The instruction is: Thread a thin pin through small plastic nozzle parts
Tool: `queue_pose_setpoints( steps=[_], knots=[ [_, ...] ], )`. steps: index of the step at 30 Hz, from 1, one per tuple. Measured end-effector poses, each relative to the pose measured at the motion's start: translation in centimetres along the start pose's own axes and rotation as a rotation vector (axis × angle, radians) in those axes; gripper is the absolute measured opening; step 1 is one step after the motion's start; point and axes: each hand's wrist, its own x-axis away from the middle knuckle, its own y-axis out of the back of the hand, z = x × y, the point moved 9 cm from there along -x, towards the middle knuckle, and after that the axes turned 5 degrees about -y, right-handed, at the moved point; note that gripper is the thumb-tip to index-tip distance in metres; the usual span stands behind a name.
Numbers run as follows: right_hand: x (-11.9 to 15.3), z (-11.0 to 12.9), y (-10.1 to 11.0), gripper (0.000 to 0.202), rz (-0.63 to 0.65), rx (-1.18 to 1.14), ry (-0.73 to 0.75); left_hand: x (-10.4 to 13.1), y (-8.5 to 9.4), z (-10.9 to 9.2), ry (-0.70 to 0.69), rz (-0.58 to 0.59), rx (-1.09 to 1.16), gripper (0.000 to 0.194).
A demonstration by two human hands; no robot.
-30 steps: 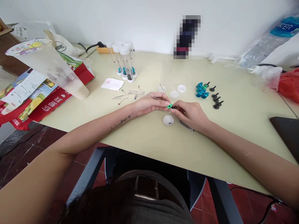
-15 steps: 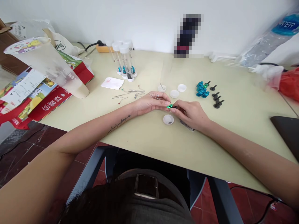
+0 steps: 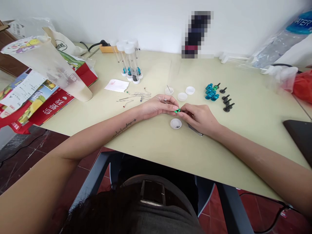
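Observation:
Between the thumb and fingers of my left hand (image 3: pixel 162 105) is a small green piece (image 3: pixel 177 110); a thin metal wire also lies across that palm. My right hand (image 3: pixel 200 118) is closed at the other side of the green piece, its fingertips pinched on a small dark part mostly hidden by them. Just below the hands stands a white cap (image 3: pixel 175 123) with tiny bits in it. Metal sticks (image 3: pixel 195 130) lie partly under my right hand. Thin wires with coloured ends (image 3: pixel 138 94) are spread left of my left hand.
Clear tubes (image 3: pixel 131 61) stand at the back beside a paper slip (image 3: pixel 117 85). Blue pieces (image 3: pixel 211 92) and black pieces (image 3: pixel 227 105) lie at the right. More white caps (image 3: pixel 182 97) sit behind the hands. A tall cup (image 3: pixel 58 71) leans at the left.
The dark part between the hands shows less than before, and my right fingertips sit slightly closer over it. The whole view has shifted a little.

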Motion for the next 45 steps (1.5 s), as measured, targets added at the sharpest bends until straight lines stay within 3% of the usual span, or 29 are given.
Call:
queue_pose_setpoints(
  steps=[14,45],
  knots=[
    [0.09,-0.24,-0.27,0.046,0.016,0.017,-0.008,0.06,0.1,0.06,0.028,-0.03,-0.022,0.029],
    [-0.14,0.16,-0.89,0.044,0.072,0.05,0.022,0.1,-0.3,-0.06,0.038,0.021,-0.049,0.03]
  ],
)
